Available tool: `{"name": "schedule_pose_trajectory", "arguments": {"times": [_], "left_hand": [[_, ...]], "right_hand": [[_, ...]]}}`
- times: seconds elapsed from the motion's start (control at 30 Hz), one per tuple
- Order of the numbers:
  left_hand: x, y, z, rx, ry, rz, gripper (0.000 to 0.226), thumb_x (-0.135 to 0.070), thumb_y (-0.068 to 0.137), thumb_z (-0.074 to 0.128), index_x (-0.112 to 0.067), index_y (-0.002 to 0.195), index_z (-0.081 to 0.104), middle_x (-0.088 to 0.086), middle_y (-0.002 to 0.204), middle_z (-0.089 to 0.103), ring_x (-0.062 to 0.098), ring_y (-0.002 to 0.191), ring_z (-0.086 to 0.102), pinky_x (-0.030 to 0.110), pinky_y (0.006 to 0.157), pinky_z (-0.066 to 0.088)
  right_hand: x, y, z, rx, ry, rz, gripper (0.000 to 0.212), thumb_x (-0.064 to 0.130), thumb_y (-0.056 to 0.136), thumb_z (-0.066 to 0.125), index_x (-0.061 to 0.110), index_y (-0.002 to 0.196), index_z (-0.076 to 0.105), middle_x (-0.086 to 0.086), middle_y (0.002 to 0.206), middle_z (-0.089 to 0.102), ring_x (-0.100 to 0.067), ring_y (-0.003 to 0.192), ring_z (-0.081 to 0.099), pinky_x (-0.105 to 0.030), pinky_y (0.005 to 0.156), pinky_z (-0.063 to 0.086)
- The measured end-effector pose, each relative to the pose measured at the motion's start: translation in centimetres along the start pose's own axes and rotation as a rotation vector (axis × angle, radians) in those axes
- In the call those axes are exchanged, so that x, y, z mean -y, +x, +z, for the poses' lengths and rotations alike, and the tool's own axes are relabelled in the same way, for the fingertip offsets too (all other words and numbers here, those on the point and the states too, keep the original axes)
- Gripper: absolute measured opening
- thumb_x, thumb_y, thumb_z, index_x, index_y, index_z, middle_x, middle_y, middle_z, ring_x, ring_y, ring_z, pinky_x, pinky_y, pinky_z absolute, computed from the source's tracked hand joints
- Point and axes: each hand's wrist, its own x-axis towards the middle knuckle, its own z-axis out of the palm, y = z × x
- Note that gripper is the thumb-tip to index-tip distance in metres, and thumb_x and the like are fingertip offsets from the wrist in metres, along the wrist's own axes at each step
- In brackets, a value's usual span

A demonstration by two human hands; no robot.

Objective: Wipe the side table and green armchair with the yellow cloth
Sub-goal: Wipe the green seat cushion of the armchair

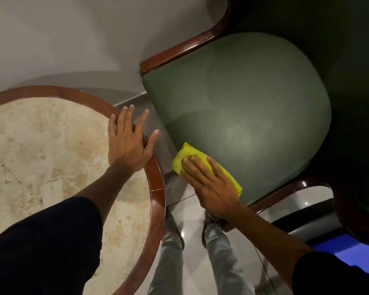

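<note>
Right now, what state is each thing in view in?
yellow cloth: folded, pressed flat on the seat's front edge.
right hand: palm down on the cloth, fingers spread.
left hand: open, resting on the table rim.
side table: top bare.
green armchair: seat unoccupied.

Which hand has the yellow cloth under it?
The right hand. It presses flat on the yellow cloth at the green armchair seat's front edge. The left hand rests bare on the side table rim.
</note>
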Motion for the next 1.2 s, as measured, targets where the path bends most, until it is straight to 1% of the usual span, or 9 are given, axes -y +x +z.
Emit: {"name": "schedule_pose_trajectory", "arguments": {"times": [0.17,0.43,0.57,0.67,0.77,0.87,0.97,1.07,1.2], "left_hand": [[0.4,0.2,0.5,-0.031,-0.002,0.012,0.063,-0.062,0.099,0.022,-0.025,0.147,0.038,0.016,0.160,0.033,0.031,0.150,0.026,0.052,0.123,0.015],[0.3,-0.1,0.5,-0.089,0.003,0.049,0.058,-0.059,0.100,0.028,-0.024,0.142,0.049,0.016,0.156,0.040,0.031,0.148,0.031,0.052,0.122,0.019],[-0.1,0.0,0.0,-0.090,-0.029,0.048,0.059,-0.059,0.099,0.028,-0.023,0.139,0.053,0.017,0.154,0.042,0.031,0.147,0.034,0.054,0.121,0.020],[-0.2,-0.1,-0.3,-0.063,-0.026,0.051,0.059,-0.060,0.099,0.026,-0.025,0.138,0.052,0.016,0.155,0.041,0.030,0.147,0.033,0.056,0.122,0.018],[-0.2,0.0,-0.1,-0.061,-0.028,0.062,0.058,-0.060,0.099,0.025,-0.025,0.138,0.052,0.015,0.154,0.043,0.030,0.146,0.035,0.056,0.121,0.019],[0.0,-0.4,0.2,-0.097,0.026,0.084,0.057,-0.057,0.100,0.028,-0.022,0.139,0.052,0.017,0.152,0.045,0.031,0.144,0.038,0.055,0.120,0.022],[0.0,-0.4,-0.1,-0.061,0.043,0.095,0.060,-0.056,0.101,0.026,-0.020,0.142,0.050,0.019,0.152,0.045,0.033,0.145,0.037,0.055,0.120,0.021],[-0.3,-0.4,-0.8,0.022,0.011,0.064,0.064,-0.057,0.100,0.017,-0.021,0.144,0.048,0.016,0.151,0.046,0.031,0.147,0.033,0.055,0.121,0.018],[-1.5,-0.1,-2.3,0.198,-0.094,-0.085,0.065,-0.058,0.099,0.021,-0.021,0.148,0.040,0.013,0.155,0.041,0.029,0.152,0.020,0.054,0.123,0.010]], "right_hand": [[-2.6,1.8,-1.1,-0.048,0.193,0.168,0.058,0.036,0.094,0.038,0.028,0.151,0.028,-0.009,0.162,0.019,-0.028,0.151,0.011,-0.055,0.119,0.014],[-15.8,1.4,-2.0,-0.199,0.430,1.052,0.052,0.040,0.101,0.028,0.029,0.152,0.025,-0.011,0.164,0.013,-0.028,0.151,0.009,-0.052,0.120,0.012],[-11.2,-3.5,-0.4,-0.387,0.490,1.405,0.051,0.034,0.103,0.030,0.021,0.152,0.026,-0.017,0.162,0.014,-0.034,0.150,0.011,-0.051,0.120,0.016],[-3.0,-5.9,0.8,-0.417,0.593,1.294,0.053,0.037,0.101,0.026,0.020,0.152,0.023,-0.020,0.161,0.014,-0.035,0.150,0.011,-0.057,0.119,0.016],[3.8,-5.9,2.4,-0.219,0.324,0.869,0.056,0.041,0.099,0.030,0.022,0.151,0.024,-0.018,0.159,0.020,-0.034,0.149,0.012,-0.059,0.118,0.016],[5.0,-3.3,3.3,-0.108,0.075,0.410,0.070,0.029,0.089,0.045,0.022,0.153,0.020,-0.011,0.161,0.019,-0.031,0.150,0.011,-0.058,0.118,0.015],[2.8,0.1,2.0,-0.082,0.037,0.213,0.074,0.024,0.086,0.047,0.018,0.154,0.018,-0.009,0.163,0.017,-0.029,0.151,0.009,-0.055,0.119,0.012],[-0.7,3.2,0.0,-0.081,0.112,0.210,0.064,0.033,0.094,0.039,0.024,0.154,0.018,-0.008,0.163,0.017,-0.028,0.151,0.010,-0.053,0.121,0.012],[-6.9,2.8,-2.5,-0.022,0.265,0.599,0.057,0.047,0.099,0.019,0.030,0.153,0.019,-0.007,0.163,0.016,-0.027,0.151,0.010,-0.051,0.119,0.015]]}}
